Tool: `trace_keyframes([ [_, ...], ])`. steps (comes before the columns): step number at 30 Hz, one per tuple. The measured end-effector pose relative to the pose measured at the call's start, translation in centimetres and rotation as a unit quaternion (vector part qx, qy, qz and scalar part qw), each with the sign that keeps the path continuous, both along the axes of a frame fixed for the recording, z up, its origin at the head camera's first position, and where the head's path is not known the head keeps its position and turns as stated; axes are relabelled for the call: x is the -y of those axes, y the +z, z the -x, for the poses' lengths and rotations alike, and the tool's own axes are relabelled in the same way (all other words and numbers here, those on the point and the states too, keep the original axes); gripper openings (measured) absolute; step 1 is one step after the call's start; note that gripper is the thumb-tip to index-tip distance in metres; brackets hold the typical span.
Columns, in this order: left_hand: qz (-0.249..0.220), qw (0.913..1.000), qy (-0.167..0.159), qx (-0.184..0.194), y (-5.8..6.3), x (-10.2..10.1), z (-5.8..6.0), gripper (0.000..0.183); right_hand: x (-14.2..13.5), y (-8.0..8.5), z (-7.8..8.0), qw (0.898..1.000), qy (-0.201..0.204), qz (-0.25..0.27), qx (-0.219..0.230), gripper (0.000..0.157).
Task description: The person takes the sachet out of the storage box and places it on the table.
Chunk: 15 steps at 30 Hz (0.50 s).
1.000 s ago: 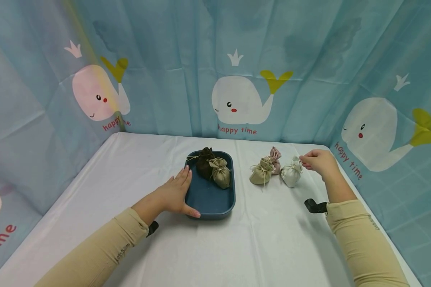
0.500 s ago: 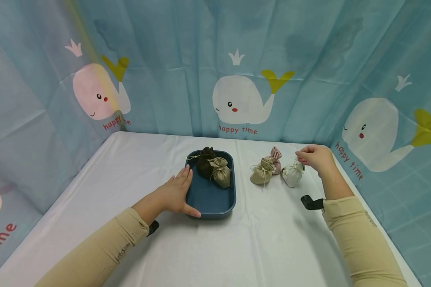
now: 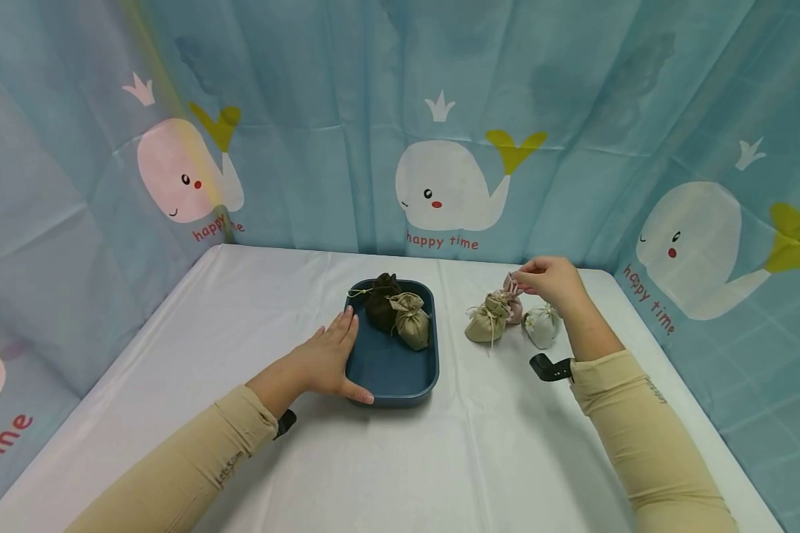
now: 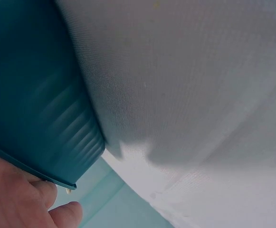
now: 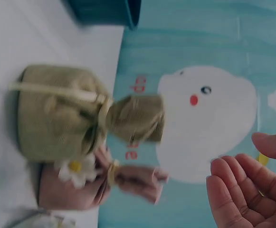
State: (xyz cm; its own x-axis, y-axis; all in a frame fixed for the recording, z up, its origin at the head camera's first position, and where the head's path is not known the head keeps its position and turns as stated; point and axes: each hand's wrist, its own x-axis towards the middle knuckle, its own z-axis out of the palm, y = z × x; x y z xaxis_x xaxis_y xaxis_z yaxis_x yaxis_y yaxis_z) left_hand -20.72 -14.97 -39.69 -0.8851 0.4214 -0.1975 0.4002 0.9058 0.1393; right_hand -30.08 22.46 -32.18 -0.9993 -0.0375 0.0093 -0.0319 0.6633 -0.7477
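My left hand (image 3: 323, 363) lies with straight fingers along the left rim of a dark blue tray (image 3: 390, 377); the left wrist view shows its fingers at the tray's rim (image 4: 33, 175). Inside the tray are a dark brown drawstring pouch (image 3: 380, 311) and a tan one (image 3: 412, 329). My right hand (image 3: 550, 283) is over the pink pouch (image 3: 515, 311), overlapping its top in the head view. From the right wrist, that hand (image 5: 252, 194) shows thumb and fingers apart, away from the pouch necks, holding nothing. An olive pouch (image 5: 57, 116) stands beside the pink pouch (image 5: 69, 190), which bears a white flower.
A white pouch (image 3: 542, 328) sits to the right of the pink one, below my right hand. White cloth (image 3: 387, 466) covers the table. Blue curtains (image 3: 307, 170) with whale prints close off the back and both sides.
My right hand has left the top of the white pouch and moved left to the pink pouch. The left hand and the tray have stayed in place.
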Motion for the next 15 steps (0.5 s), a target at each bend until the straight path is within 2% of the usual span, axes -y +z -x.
trace_keyframes([
  [5,-0.004,1.0000,-0.001,0.000,0.0,0.0,0.0,0.139,1.9,0.4,0.2,0.999,0.026,-0.018,0.003,0.028],
  [15,-0.005,1.0000,-0.001,-0.003,0.1,0.0,-0.1,0.141,5.7,0.3,0.2,0.998,0.068,-0.005,0.012,0.023],
])
